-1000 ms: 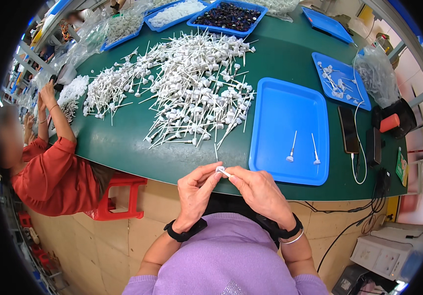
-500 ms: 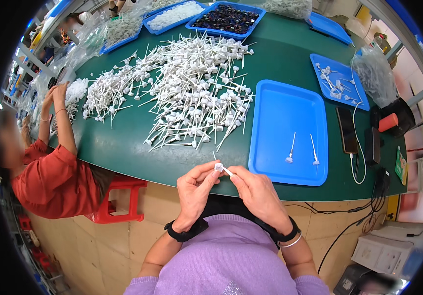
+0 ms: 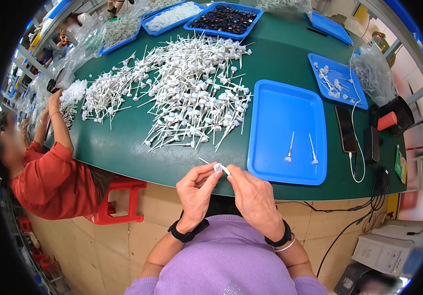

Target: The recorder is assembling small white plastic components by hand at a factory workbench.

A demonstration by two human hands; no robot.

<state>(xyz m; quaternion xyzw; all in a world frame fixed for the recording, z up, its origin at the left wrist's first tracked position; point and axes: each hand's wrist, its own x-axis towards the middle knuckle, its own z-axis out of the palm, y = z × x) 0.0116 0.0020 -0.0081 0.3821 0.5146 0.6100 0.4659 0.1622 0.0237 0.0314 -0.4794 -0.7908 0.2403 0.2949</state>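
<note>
Over the table's near edge, my left hand [image 3: 194, 194] pinches a white plastic piece with a thin stem [image 3: 218, 167]. Its stem pokes out beyond the fingers toward the upper left. My right hand [image 3: 256, 199] is closed on a short white stick [image 3: 225, 170] whose tip meets the piece's head; its other end is hidden in the fingers. Right of my hands lies a blue tray [image 3: 269, 142] holding two similar stemmed pieces [image 3: 288, 153]. Beyond my hands spreads a large heap of white stemmed pieces [image 3: 191, 93].
A smaller blue tray [image 3: 342, 81] with several pieces lies at the right, near a phone [image 3: 345, 129] with a white cable. Far trays hold dark round parts [image 3: 227, 19] and white parts [image 3: 174, 17]. At the left sits a co-worker in red [image 3: 56, 182].
The stem of the piece in my left hand now leans further left. My right hand has turned slightly, its knuckles higher. The co-worker's hands have shifted beside the white parts.
</note>
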